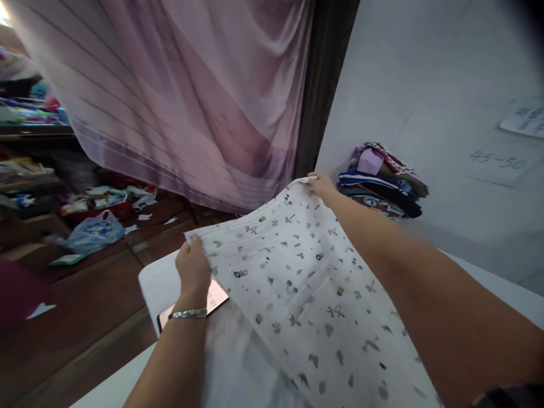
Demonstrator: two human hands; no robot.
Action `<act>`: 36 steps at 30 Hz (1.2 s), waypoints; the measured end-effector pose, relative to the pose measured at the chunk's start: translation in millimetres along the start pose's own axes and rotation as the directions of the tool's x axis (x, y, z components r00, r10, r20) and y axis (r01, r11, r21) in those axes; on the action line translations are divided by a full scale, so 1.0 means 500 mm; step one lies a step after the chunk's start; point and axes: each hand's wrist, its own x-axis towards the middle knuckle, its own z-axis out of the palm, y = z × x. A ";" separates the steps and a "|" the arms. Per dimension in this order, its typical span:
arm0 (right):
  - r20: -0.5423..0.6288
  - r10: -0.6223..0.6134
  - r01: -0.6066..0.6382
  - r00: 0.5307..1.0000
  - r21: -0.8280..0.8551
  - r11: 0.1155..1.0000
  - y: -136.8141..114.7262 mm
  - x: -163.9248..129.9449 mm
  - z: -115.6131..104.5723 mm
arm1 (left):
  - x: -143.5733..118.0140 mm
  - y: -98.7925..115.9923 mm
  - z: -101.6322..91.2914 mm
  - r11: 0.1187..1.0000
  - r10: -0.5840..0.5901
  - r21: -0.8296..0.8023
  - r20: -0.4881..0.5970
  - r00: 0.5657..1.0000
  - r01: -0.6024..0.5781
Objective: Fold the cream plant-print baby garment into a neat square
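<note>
A white cloth (297,283) printed with small grey and dark motifs is stretched out in front of me above a white table (155,280). My left hand (193,266), a silver bracelet on its wrist, grips the cloth's near-left corner. My right hand (322,186) reaches far forward and pinches the far corner of the same cloth. The cloth hangs taut between both hands and hides most of the tabletop.
A phone with a pink back (212,299) lies on the table under my left wrist. Folded coloured fabrics (382,181) are stacked against the white wall. A pink curtain (191,96) hangs ahead. Bags and scraps (91,232) litter the brown floor at left.
</note>
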 end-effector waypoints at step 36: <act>0.728 -0.035 0.530 0.685 -0.464 0.710 0.120 -0.666 -0.033 | 0.014 0.006 -0.015 0.965 0.002 0.261 -0.058 0.998 0.014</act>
